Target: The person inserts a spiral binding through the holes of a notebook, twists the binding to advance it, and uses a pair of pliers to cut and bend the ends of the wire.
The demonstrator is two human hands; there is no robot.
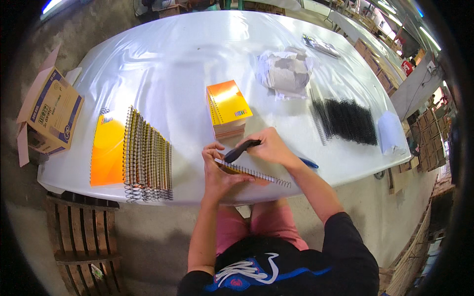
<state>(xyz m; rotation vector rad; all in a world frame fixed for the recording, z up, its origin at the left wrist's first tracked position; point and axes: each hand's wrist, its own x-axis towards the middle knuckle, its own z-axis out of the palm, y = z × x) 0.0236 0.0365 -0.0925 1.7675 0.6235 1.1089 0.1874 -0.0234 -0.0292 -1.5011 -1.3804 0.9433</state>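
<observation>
Left hand point(217, 170) presses down on the spiral notebook point(249, 173) at my edge of the counter point(163, 64), fingers spread on the cover, thumb end near the coil. Not gripping, just pinning it flat. Right hand point(270, 147) is closed around the black plier tool point(241, 149), its tip aimed at the left end of the wire coil point(256, 174), just beside my left fingertips.

Handling, my read: notebook is light, the paper block flexes, the cover looks glossy so it probably slides on this slick white sheet. Needs the flat palm to stay put. Coil is thin wire, springy, likely bends easily; best held by the cover right next to the binding, not by the wire itself. Tool looks rigid, handle gives a firm hold.

Around the hands:
- beyond the right hand, close: stack of orange notebooks point(228, 108)
- well to the left of the left hand: row of bound notebooks point(147, 158) fanned out, coils up, next to a flat orange cover point(107, 150)
- to the right of the right hand, further out: bundle of loose black coils point(348, 121)
- far side: crumpled wrapping point(285, 71)
- blue thing point(308, 163) under my right forearm, can't tell what it is
- cardboard box point(49, 111) off the counter's left end
</observation>
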